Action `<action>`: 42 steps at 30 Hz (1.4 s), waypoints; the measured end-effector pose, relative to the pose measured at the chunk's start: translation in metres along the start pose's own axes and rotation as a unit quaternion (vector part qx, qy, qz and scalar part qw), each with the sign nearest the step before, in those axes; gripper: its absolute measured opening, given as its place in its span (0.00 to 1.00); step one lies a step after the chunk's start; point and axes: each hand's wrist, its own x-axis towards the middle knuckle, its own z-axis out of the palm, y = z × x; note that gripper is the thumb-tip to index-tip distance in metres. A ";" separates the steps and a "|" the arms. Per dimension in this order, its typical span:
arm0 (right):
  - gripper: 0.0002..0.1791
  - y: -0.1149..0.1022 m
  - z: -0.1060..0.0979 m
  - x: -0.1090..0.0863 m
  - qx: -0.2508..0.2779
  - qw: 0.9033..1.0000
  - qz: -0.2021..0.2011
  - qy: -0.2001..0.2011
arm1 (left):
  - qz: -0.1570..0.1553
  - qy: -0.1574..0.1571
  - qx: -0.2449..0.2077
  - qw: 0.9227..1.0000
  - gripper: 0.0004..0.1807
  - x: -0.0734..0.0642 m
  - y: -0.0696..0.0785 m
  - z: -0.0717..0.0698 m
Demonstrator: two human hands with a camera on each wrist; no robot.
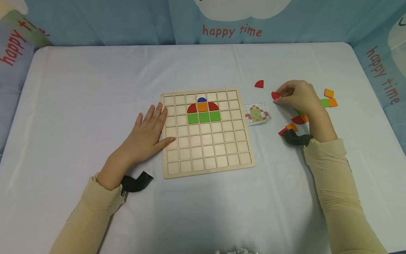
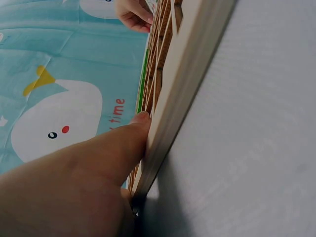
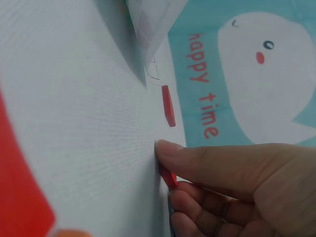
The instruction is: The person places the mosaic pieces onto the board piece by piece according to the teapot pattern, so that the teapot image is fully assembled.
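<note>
Your right grip [image 1: 296, 94] has the red piece [image 1: 275, 95] pinched between thumb and fingertips, with little gap between them; the other fingers curl in behind. Expect the piece to be light and stiff: it looks like a thin, hard tile with smooth faces, unlikely to bend or break, but apt to slip or twist if you squeeze only its rounded rim. The surer hold would be thumb and forefinger set opposite each other, well in from the corners.

The piece sits right at the tips, poking out on the side toward the board [image 1: 249, 158], low to the counter [image 1: 95, 81]; you can't tell from these views whether it is fully clear of the surface. The paper card [image 1: 268, 107] lies near, between your right grip and the board. A second red piece [image 1: 259, 84] lies just beside the card's far end, apart from your fingers.

Your left grip [image 1: 146, 128] holds nothing: it is spread wide, palm down, with fingertips and thumb resting over the board's left edge.
</note>
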 end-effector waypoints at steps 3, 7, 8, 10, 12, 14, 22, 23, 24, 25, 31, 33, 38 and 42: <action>0.17 0.000 0.000 0.000 0.002 1.000 -0.001 0.000 | -0.001 -0.001 -0.002 1.000 0.45 -0.001 0.000 0.000; 0.16 -0.001 -0.001 0.000 0.003 1.000 0.001 -0.001 | -0.001 -0.002 -0.002 1.000 0.45 -0.001 0.000 -0.001; 0.16 -0.001 -0.001 0.000 0.001 1.000 0.002 -0.001 | -0.001 -0.002 -0.002 1.000 0.45 -0.001 0.000 -0.001; 0.16 -0.001 -0.001 -0.001 -0.001 1.000 0.003 -0.001 | 0.000 -0.002 -0.002 1.000 0.45 -0.001 0.000 -0.001; 0.16 -0.002 -0.002 -0.001 -0.003 1.000 0.004 0.001 | 0.000 -0.003 -0.003 1.000 0.45 -0.001 0.001 -0.001; 0.16 -0.003 -0.002 -0.002 -0.004 1.000 0.003 0.003 | -0.001 -0.002 -0.003 1.000 0.45 -0.001 0.001 -0.002; 0.18 -0.007 -0.005 -0.003 -0.006 1.000 0.018 0.003 | -0.002 -0.004 0.000 1.000 0.45 -0.001 0.000 -0.001; 0.18 -0.007 -0.005 -0.004 -0.005 1.000 0.018 0.004 | -0.001 -0.003 0.000 1.000 0.45 -0.001 0.000 -0.001; 0.18 -0.007 -0.006 -0.004 -0.007 1.000 0.017 0.006 | -0.001 -0.003 0.000 1.000 0.45 0.000 0.000 -0.001; 0.17 -0.007 -0.006 -0.004 -0.008 1.000 0.015 0.008 | 0.000 -0.002 0.000 1.000 0.45 0.000 0.000 -0.001; 0.15 -0.006 -0.008 -0.004 -0.022 1.000 0.011 0.020 | 0.001 0.003 0.000 1.000 0.45 0.000 -0.001 0.000; 0.15 -0.005 -0.007 -0.004 -0.026 0.999 0.015 0.021 | 0.000 0.003 0.001 1.000 0.45 0.001 -0.001 0.000; 0.17 -0.003 -0.007 -0.002 -0.027 0.999 0.022 0.025 | -0.003 0.000 0.002 1.000 0.46 0.000 -0.001 0.000; 0.17 -0.002 -0.009 -0.002 0.001 0.999 0.026 0.032 | -0.003 -0.001 0.002 1.000 0.46 0.000 0.000 0.000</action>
